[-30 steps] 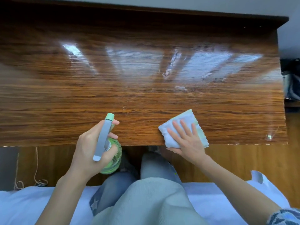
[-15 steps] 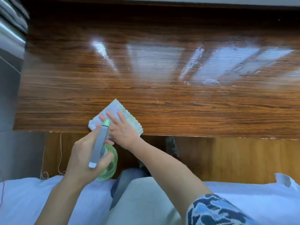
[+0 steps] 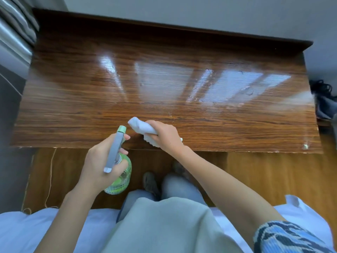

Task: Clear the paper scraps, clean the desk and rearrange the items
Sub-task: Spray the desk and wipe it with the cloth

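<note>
At centre frame, right hand [image 3: 165, 136] grips the bunched cloth [image 3: 140, 127] on the worktop [image 3: 73, 99]; left hand [image 3: 102, 161] clutches the bottle [image 3: 120, 178] off its edge, where a slack grip could drop it.

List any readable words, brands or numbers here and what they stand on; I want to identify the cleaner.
None can be read.
Spray bottle, gripped by the left hand: no label shows.
Cloth, bunched in the right hand: no print.
Desk: only wood grain and glare.
</note>
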`<action>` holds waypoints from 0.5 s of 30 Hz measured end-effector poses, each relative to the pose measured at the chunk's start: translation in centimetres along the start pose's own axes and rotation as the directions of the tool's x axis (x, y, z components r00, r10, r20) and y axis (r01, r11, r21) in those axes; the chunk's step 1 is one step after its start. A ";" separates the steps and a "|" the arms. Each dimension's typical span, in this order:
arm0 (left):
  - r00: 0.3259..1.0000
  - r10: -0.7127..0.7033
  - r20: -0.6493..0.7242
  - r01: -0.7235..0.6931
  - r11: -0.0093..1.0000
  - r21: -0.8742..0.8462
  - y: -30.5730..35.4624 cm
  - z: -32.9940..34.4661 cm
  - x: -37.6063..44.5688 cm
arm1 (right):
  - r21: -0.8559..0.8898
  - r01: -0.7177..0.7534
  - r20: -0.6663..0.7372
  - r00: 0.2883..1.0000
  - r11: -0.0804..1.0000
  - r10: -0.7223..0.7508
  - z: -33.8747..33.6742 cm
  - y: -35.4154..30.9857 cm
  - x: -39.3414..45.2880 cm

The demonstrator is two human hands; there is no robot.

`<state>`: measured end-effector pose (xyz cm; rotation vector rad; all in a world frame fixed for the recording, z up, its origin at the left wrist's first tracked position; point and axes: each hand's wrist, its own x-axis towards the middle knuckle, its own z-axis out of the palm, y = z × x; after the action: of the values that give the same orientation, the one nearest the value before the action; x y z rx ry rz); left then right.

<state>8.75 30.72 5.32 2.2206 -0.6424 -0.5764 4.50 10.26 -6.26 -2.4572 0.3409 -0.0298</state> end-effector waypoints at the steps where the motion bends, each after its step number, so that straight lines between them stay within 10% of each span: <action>1: 1.000 0.002 0.016 -0.002 1.000 -0.001 0.3 0.3 0.2 | 0.009 -0.051 -0.029 0.998 0.999 0.051 -1.3 0.6 -0.6; 15: 0.965 0.202 0.169 -0.210 0.977 0.028 11.3 10.4 5.4 | 0.266 -0.451 -0.215 0.834 0.852 0.509 -18.3 10.4 -9.8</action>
<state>3.89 15.19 6.27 2.1287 -0.9691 -0.6482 -9.38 -6.18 2.41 -2.0955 1.0271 -0.1868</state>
